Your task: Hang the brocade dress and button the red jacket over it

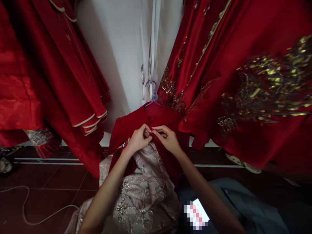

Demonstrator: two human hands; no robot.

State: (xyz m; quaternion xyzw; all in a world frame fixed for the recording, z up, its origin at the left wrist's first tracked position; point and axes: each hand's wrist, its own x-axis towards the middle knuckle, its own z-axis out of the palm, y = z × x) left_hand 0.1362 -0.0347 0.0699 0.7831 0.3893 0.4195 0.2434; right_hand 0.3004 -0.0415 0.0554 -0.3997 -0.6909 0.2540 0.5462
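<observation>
A dark red garment (126, 125) hangs on a purple hanger (153, 94) in front of me, over a pale silvery brocade skirt (143, 191). My left hand (138, 138) and my right hand (168, 138) meet at the garment's front, just below the collar. Both pinch a small fastening (152, 131) between fingertips; it is too small to make out clearly.
Red satin dresses (60, 74) with cream piping hang on the left, and red gowns (243, 81) with gold sequin embroidery on the right. A white wall (122, 48) stands behind. A white cable (26, 208) lies on the dark tiled floor, and a lit phone (197, 214) rests on my lap.
</observation>
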